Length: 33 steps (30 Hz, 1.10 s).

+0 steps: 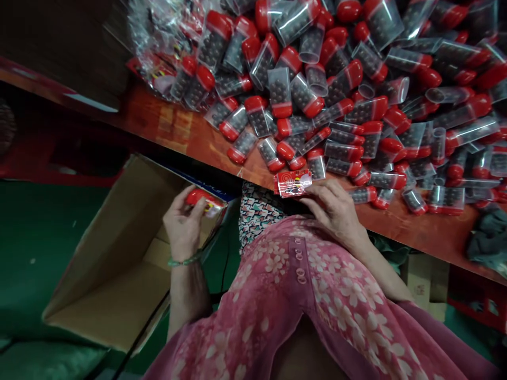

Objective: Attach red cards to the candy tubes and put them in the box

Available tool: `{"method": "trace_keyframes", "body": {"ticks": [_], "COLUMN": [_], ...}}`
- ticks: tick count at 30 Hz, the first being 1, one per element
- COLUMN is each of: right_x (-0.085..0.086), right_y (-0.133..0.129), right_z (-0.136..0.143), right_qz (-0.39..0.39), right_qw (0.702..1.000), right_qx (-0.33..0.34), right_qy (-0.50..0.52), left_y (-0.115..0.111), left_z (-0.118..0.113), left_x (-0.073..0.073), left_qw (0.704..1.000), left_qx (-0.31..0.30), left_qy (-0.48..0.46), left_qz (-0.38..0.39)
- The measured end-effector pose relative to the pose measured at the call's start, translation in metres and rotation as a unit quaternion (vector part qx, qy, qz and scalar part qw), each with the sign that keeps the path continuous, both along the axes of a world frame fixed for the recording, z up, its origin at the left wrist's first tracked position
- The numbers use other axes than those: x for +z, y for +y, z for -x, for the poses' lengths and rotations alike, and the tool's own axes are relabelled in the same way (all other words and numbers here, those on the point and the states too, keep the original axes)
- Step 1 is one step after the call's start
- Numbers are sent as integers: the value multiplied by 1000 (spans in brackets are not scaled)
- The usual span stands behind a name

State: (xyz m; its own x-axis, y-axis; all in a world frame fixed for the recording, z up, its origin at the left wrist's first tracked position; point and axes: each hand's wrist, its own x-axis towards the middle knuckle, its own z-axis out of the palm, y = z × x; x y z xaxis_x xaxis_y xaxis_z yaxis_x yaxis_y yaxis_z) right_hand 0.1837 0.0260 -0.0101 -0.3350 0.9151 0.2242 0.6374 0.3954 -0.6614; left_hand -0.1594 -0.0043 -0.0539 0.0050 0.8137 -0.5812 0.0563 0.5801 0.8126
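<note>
My left hand [184, 224], with a green bangle at the wrist, pinches a red packet [208, 203] above the edge of an open cardboard box [106, 269]. A stack of red printed cards [293, 183] lies at the front edge of the wooden table, and the fingers of my right hand [335, 208] are closed on its right end. Beyond it spreads a big pile of clear tubes with red caps [280, 92], filled with small dark balls.
Clear plastic packaging [158, 53] is heaped at the table's back left. The wooden table [170, 124] slants across the view. A dark cloth [489, 237] lies at its right end, and cartons [423, 279] stand below.
</note>
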Motion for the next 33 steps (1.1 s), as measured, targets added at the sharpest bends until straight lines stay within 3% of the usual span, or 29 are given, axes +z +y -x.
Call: {"method": "trace_keyframes", "body": {"ticks": [2,4,7,11,13,15,19,25,28,33], "right_x": [-5,-10,-17,-26,-30,-33,-33,-22,-20,-22], "right_y": [3,6,6,4,4,4,5,5,6,9], "right_z": [-1,-1,0,-1,-1,-1,1,-3,-3,3], "right_qz": [-41,-49,-39,-92,-124,-142,-154,-78,-83,-89], "right_qw": [996,990,982,974,971,970,971,975,972,971], "right_qx": [-4,6,13,2,5,13,15,67,75,74], "right_qy": [-73,-133,-185,-207,-204,-197,-183,-196,-207,-208], "left_y": [-7,-12,-13,1,10,20,35,44,47,50], "left_z": [33,51,45,-19,-61,-98,-136,-134,-136,-145], "left_x": [-15,-22,-14,9,15,16,4,-8,0,12], "left_qw": [992,969,914,849,842,818,712,712,704,673], "left_qx": [29,36,43,36,-32,-107,-216,-207,-198,-257], "left_qy": [99,201,339,422,394,357,304,268,295,356], "left_qz": [-77,-142,-218,-317,-367,-437,-594,-615,-615,-596]}}
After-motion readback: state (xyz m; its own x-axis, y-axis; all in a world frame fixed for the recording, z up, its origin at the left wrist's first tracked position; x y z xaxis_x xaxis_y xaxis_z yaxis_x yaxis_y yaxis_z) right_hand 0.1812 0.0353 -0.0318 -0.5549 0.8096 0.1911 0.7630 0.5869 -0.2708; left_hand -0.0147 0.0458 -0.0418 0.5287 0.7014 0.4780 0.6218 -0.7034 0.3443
